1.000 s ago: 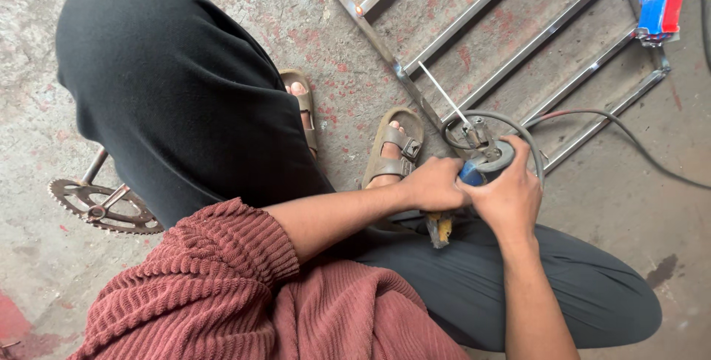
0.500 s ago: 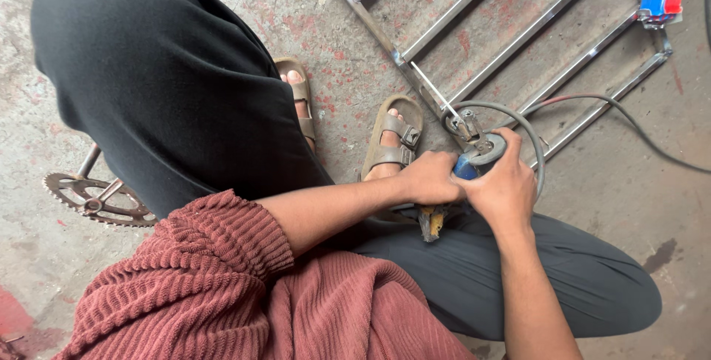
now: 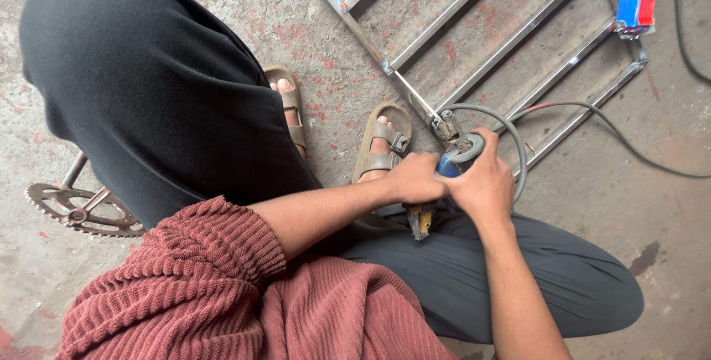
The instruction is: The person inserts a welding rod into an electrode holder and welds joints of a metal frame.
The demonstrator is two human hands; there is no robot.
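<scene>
Barely anything had shifted over the last second: I kept both hands clamped on the angle grinder, its head still at the same joint of the metal frame [image 3: 518,34] on the floor. My left hand [image 3: 415,178] wrapped the rear of the angle grinder [image 3: 453,158], my right hand [image 3: 485,186] gripped its blue body, so the work there seemed ongoing.

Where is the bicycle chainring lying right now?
In the head view, the bicycle chainring lies on the concrete floor at far left, beside the person's raised knee.
</scene>
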